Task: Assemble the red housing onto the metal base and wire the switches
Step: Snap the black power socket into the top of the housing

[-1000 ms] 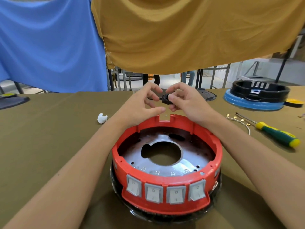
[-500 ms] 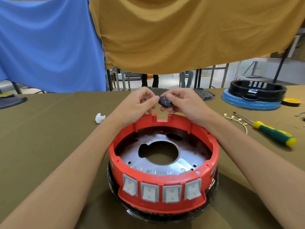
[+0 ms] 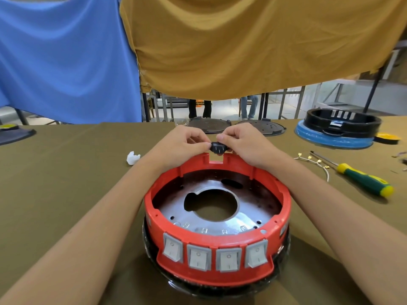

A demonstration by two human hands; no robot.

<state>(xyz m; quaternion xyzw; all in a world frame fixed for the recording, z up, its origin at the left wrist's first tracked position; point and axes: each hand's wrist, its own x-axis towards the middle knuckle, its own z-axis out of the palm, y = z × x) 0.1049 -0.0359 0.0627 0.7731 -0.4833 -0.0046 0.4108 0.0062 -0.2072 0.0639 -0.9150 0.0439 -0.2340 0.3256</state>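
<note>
Head view: left hand (image 3: 184,143) and right hand (image 3: 243,144) pinch a small black, seemingly plastic part (image 3: 218,148) above the red housing's (image 3: 217,243) twelve o'clock notch.

We hold both arms stretched forward; our left hand (image 3: 184,143) and right hand (image 3: 242,143) pinch together with curled fingers.

- A blue cloth (image 3: 63,58) and a mustard cloth (image 3: 253,45) are hanging side by side, closing off the back.
- Below their hems, daylight is showing on a pale floor (image 3: 226,108).
- Metal frames (image 3: 284,102) are standing there.
- An olive-covered table (image 3: 66,172) is filling the foreground.
</note>
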